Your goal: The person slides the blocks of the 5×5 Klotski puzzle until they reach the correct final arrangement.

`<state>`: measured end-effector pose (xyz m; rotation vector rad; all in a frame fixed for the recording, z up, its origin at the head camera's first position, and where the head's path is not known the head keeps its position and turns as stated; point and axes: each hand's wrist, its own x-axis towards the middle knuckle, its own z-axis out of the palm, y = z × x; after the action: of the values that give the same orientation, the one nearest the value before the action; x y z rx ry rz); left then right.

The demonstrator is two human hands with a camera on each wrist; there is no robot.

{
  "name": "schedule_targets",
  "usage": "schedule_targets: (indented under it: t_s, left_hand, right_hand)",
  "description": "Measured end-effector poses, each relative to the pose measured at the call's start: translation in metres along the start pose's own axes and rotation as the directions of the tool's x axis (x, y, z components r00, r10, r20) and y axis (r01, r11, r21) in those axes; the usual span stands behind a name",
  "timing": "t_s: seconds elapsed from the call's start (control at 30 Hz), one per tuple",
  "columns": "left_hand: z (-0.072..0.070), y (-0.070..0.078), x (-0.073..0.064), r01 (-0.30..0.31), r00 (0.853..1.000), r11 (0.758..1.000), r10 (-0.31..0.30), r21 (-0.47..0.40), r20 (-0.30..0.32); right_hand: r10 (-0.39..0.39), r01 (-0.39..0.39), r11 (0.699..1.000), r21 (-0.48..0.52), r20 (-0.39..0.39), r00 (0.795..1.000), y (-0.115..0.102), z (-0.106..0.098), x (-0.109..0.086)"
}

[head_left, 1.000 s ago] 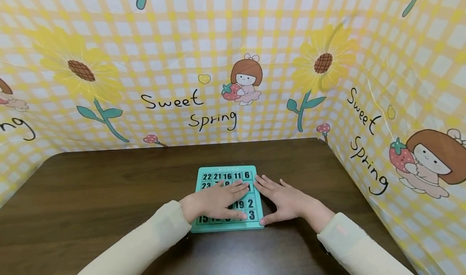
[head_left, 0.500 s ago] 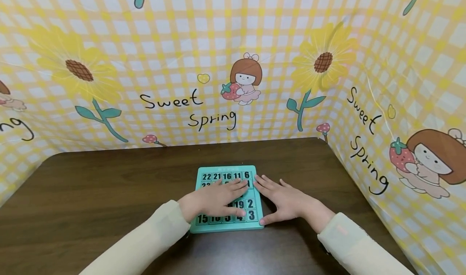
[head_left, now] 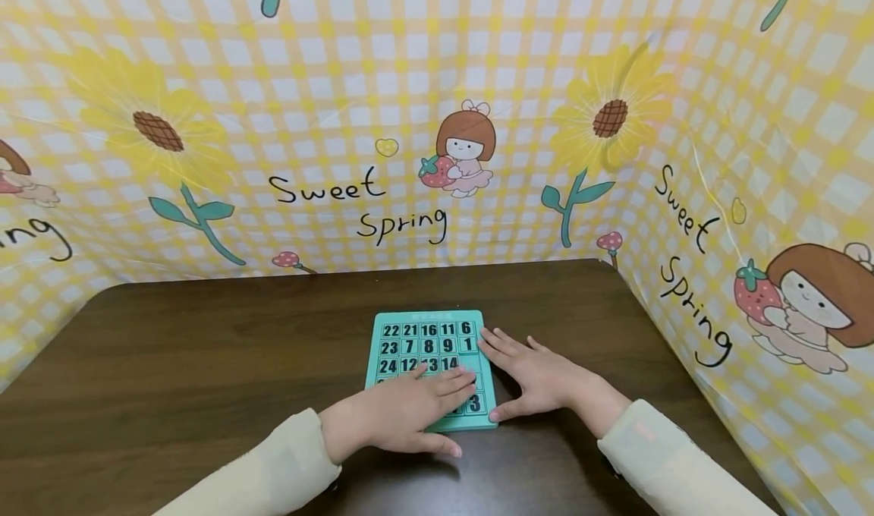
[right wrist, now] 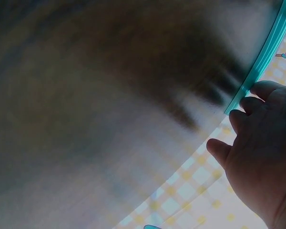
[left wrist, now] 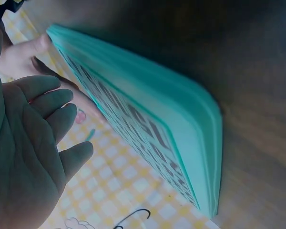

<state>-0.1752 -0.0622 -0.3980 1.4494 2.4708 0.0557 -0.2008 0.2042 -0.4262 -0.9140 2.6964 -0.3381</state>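
Note:
A teal sliding number puzzle point(head_left: 428, 317) lies flat on the table, its tiles bearing black numbers. My left hand point(head_left: 399, 413) is spread over its lower rows, fingers pointing right and thumb past the near edge. The fingertips lie at the right column, just below a bare teal slot; whether they touch the tiles cannot be told. Seen from the left wrist, the palm point(left wrist: 24, 152) stands beside the tilted-looking puzzle point(left wrist: 148, 86). My right hand point(head_left: 542, 379) rests along the puzzle's right edge, fingers extended and touching it. In the right wrist view, those fingers point(right wrist: 243, 112) meet the teal rim point(right wrist: 262, 62).
The dark brown wooden table point(head_left: 205, 349) spreads around the puzzle. A yellow checked cloth point(head_left: 328, 106) with flowers and cartoon figures hangs behind the table and along its right side.
My left hand has moved toward me and down the board, uncovering the second and third rows of numbers and covering the lower ones. The right hand stays at the right edge.

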Motion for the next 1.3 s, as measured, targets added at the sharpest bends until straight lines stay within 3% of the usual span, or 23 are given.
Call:
schedule_targets:
  t_s: [0.17, 0.43, 0.93, 1.3]
  left_hand:
    - [0.005, 0.004, 0.001, -0.023, 1.0, 1.0, 0.023, 0.002, 0.008]
    - [0.006, 0.004, 0.003, 0.0, 1.0, 1.0, 0.001, -0.024, 0.026]
    - [0.005, -0.016, 0.012, 0.05, 0.998, 0.993, -0.047, -0.103, 0.028]
    - [0.002, -0.017, 0.011, 0.081, 0.996, 0.988, -0.077, -0.134, 0.037]
  right_hand:
    - [-0.003, 0.003, 1.0, -0.001, 0.0, 1.0, 0.001, 0.001, 0.0]
    - [0.005, -0.005, 1.0, -0.005, 0.008, 1.0, 0.001, 0.0, -0.001]
    - [0.001, -0.001, 1.0, 0.002, 0.01, 1.0, 0.0, 0.0, 0.0]
    - [0.005, -0.005, 1.0, -0.001, 0.009, 1.0, 0.001, 0.0, 0.0]
